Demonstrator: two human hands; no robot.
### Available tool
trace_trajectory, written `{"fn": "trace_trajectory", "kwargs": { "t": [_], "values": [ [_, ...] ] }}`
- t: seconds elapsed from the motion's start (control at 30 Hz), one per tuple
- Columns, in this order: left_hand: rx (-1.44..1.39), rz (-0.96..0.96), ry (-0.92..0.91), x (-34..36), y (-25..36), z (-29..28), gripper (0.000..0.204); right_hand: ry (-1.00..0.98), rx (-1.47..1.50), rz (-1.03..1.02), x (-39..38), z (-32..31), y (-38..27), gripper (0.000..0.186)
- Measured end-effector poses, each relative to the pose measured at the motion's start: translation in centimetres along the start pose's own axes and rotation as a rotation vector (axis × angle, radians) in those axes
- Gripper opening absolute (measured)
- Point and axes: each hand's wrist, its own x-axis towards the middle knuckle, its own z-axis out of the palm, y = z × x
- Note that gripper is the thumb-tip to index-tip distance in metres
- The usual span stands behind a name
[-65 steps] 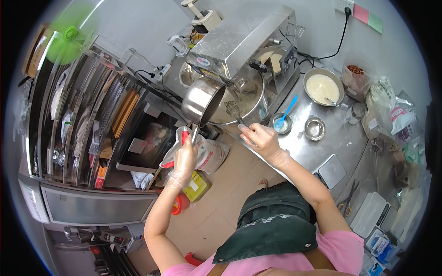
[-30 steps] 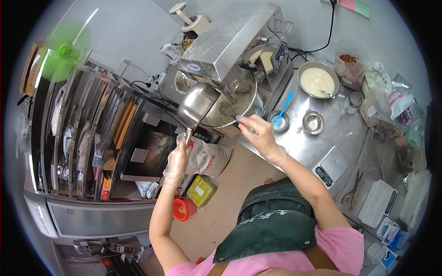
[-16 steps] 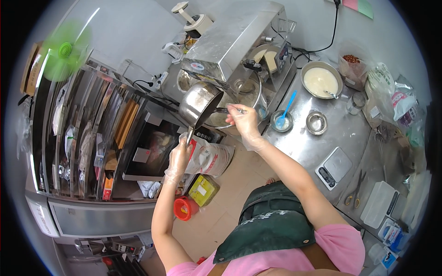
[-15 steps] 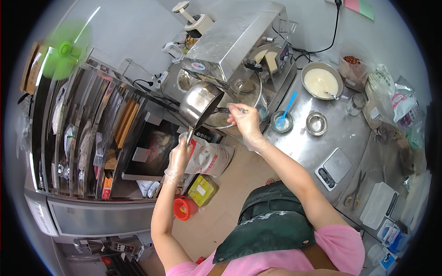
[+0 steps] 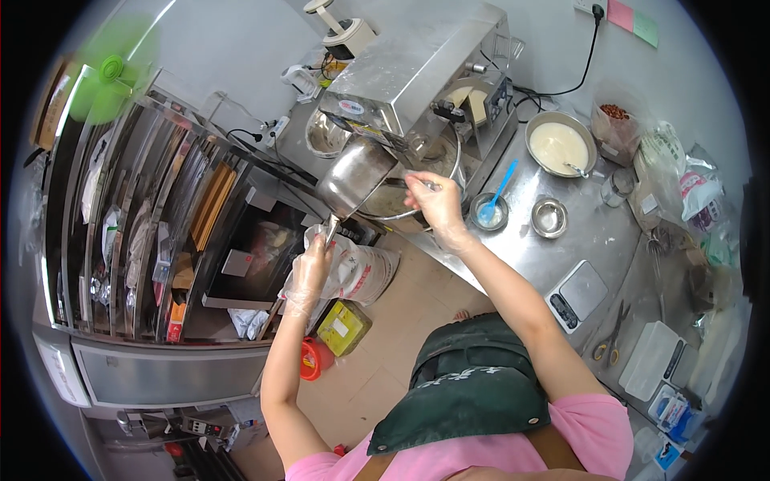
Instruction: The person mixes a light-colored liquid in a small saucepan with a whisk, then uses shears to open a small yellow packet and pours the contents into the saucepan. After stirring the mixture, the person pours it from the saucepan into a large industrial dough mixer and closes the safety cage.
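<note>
My left hand [image 5: 311,268], in a clear glove, is closed around the handle of a metal saucepan [image 5: 350,178]. The saucepan is tipped on its side, its mouth turned right over the mixer's metal bowl [image 5: 455,172]. In my right hand [image 5: 437,207], also gloved, the fingers pinch a thin metal utensil [image 5: 431,186] by its end. Its other end reaches to the saucepan's mouth, and I cannot make out its exact kind. The saucepan's inside is mostly hidden from view. Above the bowl stands the steel stand mixer [image 5: 417,64].
On the steel table [image 5: 521,248] at right are a bowl of creamy white liquid [image 5: 559,144], a small bowl with a blue spoon [image 5: 489,212], an empty metal cup [image 5: 550,217], a scale [image 5: 576,295] and scissors [image 5: 612,335]. At left, a tray rack [image 5: 152,232] and a white sack [image 5: 361,268].
The saucepan has tipped further over the bowl, and its handle is held slightly lower left. My right hand has shifted a little right and down with the utensil.
</note>
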Motion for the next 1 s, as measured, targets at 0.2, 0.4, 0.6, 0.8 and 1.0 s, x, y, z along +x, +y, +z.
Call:
{"fn": "trace_trajectory", "kwargs": {
  "t": [0.2,0.4,0.6,0.8,1.0],
  "values": [
    [0.007,-0.02,-0.015,0.1,0.8,-0.2,0.037,-0.059,-0.223,-0.065,-2.5,-1.8,-0.9,0.021],
    [-0.003,-0.013,-0.002,-0.1,0.5,-0.1,0.038,-0.079,-0.312,-0.075,-3.3,-0.8,0.2,0.02],
    [-0.026,0.01,0.003,0.1,0.7,0.1,0.037,-0.081,-0.33,-0.135,-3.1,-0.7,0.9,0.02],
    [0.025,-0.03,-0.025,0.1,0.8,0.1,0.039,-0.085,-0.373,-0.133,-3.2,-0.5,0.9,0.019],
    [-0.044,-0.026,-0.031,-0.2,0.8,-0.3,0.042,-0.066,-0.326,-0.127,-3.2,-0.4,0.2,0.02]
  ]
}}
